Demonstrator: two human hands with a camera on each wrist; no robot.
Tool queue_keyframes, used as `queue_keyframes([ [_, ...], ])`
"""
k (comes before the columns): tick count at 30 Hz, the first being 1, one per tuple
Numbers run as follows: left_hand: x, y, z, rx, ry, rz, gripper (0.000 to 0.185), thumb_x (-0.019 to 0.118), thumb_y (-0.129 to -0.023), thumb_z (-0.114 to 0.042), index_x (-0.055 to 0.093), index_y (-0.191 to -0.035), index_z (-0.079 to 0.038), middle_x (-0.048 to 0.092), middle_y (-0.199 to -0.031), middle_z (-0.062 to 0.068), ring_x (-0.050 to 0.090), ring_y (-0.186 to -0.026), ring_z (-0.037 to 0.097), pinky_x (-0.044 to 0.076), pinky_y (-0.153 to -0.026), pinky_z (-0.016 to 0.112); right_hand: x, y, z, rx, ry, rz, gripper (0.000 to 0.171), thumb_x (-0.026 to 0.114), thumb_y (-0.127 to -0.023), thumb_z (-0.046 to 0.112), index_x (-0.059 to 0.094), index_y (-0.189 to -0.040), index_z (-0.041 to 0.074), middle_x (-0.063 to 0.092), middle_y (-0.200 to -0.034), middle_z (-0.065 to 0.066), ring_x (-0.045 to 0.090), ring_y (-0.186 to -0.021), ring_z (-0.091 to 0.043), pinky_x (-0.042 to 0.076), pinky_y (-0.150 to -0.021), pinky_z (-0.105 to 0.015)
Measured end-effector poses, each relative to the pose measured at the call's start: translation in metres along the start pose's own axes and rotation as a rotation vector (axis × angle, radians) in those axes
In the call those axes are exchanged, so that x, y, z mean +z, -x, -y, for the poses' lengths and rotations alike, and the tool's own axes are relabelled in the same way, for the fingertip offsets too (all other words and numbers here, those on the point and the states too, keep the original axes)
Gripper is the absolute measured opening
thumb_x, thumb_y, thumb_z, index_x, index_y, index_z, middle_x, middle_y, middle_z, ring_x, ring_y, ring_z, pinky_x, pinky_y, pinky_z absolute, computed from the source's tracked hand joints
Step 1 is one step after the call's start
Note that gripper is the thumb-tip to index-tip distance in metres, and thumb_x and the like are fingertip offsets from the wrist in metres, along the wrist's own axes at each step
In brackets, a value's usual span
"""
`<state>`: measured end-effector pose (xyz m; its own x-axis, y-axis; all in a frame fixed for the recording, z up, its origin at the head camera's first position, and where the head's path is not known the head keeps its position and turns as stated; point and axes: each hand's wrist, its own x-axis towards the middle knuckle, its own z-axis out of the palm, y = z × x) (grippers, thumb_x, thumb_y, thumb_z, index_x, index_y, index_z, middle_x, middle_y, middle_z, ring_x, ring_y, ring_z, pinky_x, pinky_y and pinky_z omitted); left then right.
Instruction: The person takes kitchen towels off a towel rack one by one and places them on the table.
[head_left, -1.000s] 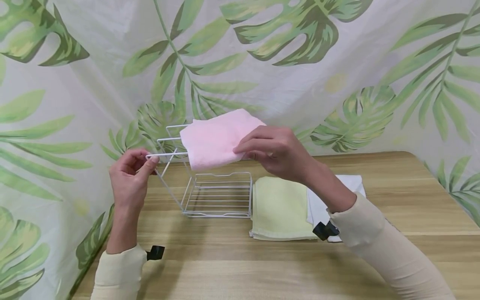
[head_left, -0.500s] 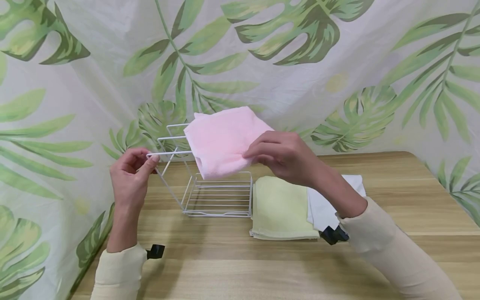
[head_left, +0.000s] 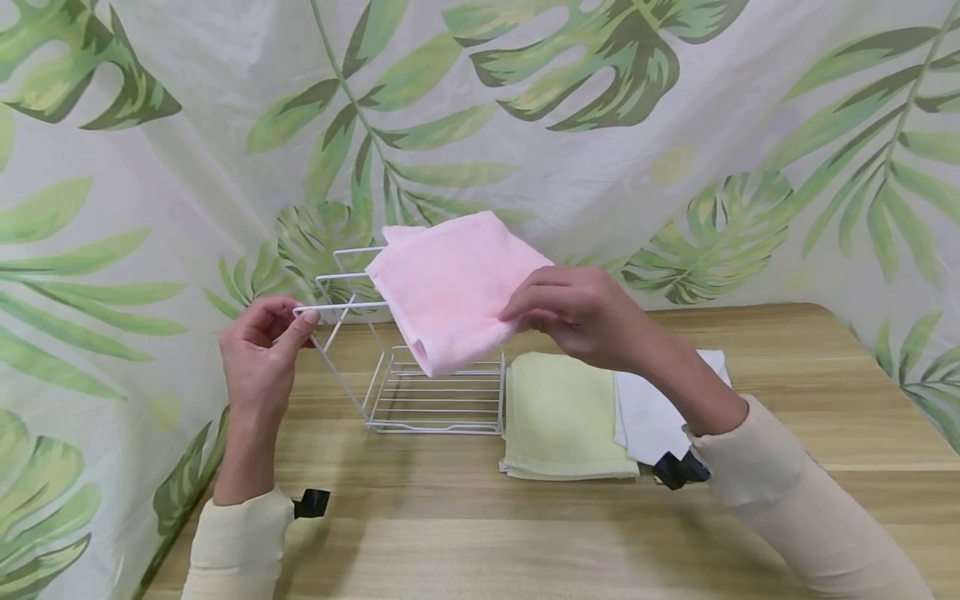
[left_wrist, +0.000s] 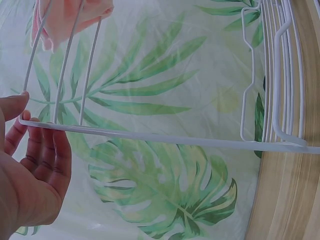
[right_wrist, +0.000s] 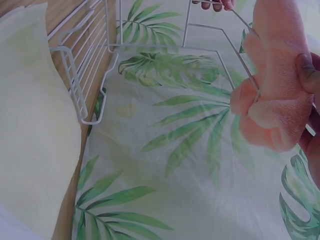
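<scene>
A pink towel lies over the upper rods of a white wire rack, its near corner sagging toward the rack's bottom shelf. My right hand pinches the towel's right side between thumb and fingers. In the right wrist view the towel bunches around the rod ends, and the thumb presses on it. At the rack's upper left corner, my left hand pinches the end of the front rod. The left wrist view shows that hand at the corner of the white frame.
Right of the rack lies a folded yellow towel, with a white cloth beside it, partly under my right forearm. A leaf-print curtain hangs behind the wooden table. Each cuff carries a small black camera mount.
My right hand has moved a little to the right, drawing the pink towel with it. The towel's near corner has dropped lower. My left hand stays on the rack.
</scene>
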<state>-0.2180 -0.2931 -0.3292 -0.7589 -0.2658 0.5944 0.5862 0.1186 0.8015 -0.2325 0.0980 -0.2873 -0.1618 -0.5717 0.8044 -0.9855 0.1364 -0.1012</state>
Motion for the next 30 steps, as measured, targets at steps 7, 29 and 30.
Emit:
queue_keyframes([
  [7, 0.0, 0.0, 0.0, 0.002, 0.017, -0.002, 0.012, 0.08, -0.091, 0.007, 0.07, -0.097, 0.011, 0.073, -0.077, 0.002, 0.065, -0.063, 0.012, 0.061, -0.059, 0.019, -0.005, 0.005, -0.002, 0.024, -0.003, 0.02, 0.029, 0.081, -0.084, -0.015, 0.08, -0.099, 0.01, 0.08, -0.097, -0.003, 0.074, -0.088, -0.015, 0.06, -0.074, -0.026],
  [29, 0.002, -0.001, 0.0, -0.018, 0.025, -0.017, 0.012, 0.081, -0.09, 0.006, 0.071, -0.096, 0.009, 0.072, -0.076, 0.002, 0.064, -0.061, 0.011, 0.06, -0.058, 0.018, -0.053, 0.038, -0.005, 0.153, 0.083, 0.089, 0.038, 0.066, -0.085, -0.024, 0.079, -0.1, 0.009, 0.08, -0.097, 0.002, 0.076, -0.09, -0.015, 0.054, -0.083, -0.012],
  [30, 0.002, -0.001, 0.0, -0.018, 0.025, -0.016, 0.012, 0.081, -0.09, 0.006, 0.071, -0.096, 0.009, 0.072, -0.076, 0.002, 0.064, -0.061, 0.011, 0.06, -0.058, 0.018, -0.056, 0.041, -0.005, 0.167, 0.095, 0.102, 0.038, 0.068, -0.085, -0.023, 0.08, -0.1, 0.01, 0.08, -0.097, 0.003, 0.076, -0.09, -0.015, 0.054, -0.083, -0.012],
])
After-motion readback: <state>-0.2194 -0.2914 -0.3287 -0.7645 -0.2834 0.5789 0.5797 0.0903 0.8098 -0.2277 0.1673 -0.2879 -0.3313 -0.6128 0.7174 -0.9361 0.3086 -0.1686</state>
